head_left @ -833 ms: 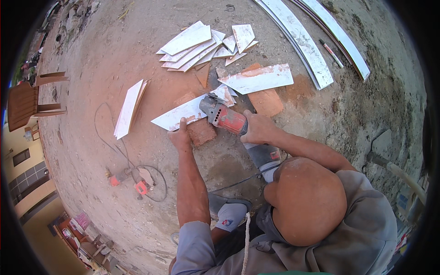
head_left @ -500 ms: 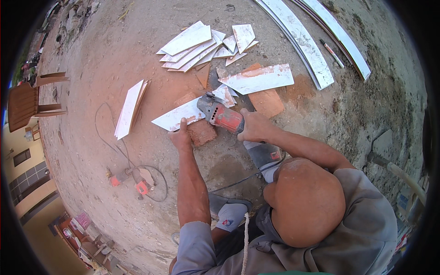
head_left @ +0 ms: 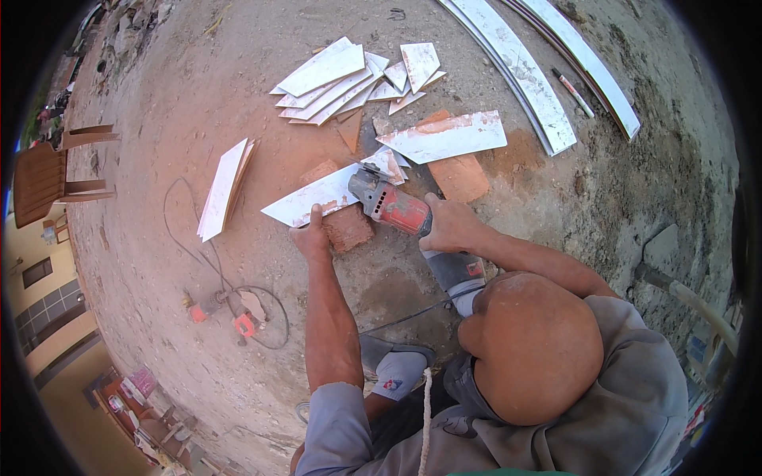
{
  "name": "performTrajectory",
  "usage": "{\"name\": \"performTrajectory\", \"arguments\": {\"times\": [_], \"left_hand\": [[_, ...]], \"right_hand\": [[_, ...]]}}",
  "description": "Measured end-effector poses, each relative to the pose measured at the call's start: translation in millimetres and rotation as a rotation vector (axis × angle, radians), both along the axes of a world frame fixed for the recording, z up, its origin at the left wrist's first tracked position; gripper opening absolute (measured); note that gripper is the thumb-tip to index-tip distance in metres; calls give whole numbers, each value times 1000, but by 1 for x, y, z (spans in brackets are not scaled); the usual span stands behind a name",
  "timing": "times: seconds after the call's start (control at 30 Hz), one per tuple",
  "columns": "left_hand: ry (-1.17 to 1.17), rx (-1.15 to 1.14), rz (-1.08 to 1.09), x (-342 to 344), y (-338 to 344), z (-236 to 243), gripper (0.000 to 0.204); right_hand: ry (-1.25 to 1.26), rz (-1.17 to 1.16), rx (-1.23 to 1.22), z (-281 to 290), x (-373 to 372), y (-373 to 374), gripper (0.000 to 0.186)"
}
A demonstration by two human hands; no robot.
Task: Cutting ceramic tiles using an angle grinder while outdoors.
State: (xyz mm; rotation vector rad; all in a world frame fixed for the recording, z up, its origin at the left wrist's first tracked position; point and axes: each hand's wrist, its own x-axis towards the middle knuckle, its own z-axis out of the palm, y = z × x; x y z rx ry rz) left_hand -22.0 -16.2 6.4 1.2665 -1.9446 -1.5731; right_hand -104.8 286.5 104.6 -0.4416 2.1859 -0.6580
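Note:
My right hand [head_left: 450, 225] is wrapped round the rear of a red and grey angle grinder [head_left: 399, 210], fingers closed. Its head and disc rest at the right end of a white tile strip [head_left: 305, 200], whose left end tapers to a point. The disc edge is only partly visible. On the near edge of that strip, my left hand [head_left: 312, 232] pinches with the thumb on top; its other fingers are mostly hidden beneath. A reddish brick [head_left: 349, 229] lies under the strip. Close to the grinder, small dusty tile offcuts [head_left: 389, 164] lie beyond its head.
A larger cut tile [head_left: 444, 139] rests across another brick [head_left: 460, 176]. Beyond lies a pile of white tile pieces [head_left: 325, 71]; more stand left [head_left: 225, 190]. Long tile strips [head_left: 528, 75] and a marker [head_left: 573, 93] lie far right. Cable and red-ended connectors [head_left: 244, 324] sit lower left.
The grinder in my right hand has shifted slightly right and nearer along the tile strip. My left hand and the strip have hardly moved.

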Motion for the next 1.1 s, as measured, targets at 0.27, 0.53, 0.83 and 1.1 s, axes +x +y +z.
{"name": "performTrajectory", "arguments": {"times": [0.27, 0.53, 0.83, 1.1], "left_hand": [[-65, -8, 30, -2, 2, 4, 68], [3, 2, -17, -1, 3, 7, 67], [-38, -44, 52, -2, 4, 3, 46], [-4, 19, -16, 0, -3, -1, 69]], "right_hand": [[-2, 7, -19, -1, 1, 4, 65], [-11, 10, -4, 0, 1, 5, 64], [-6, 15, -33, -4, -5, -2, 64], [-9, 17, 27, -2, 1, 9, 68]]}}
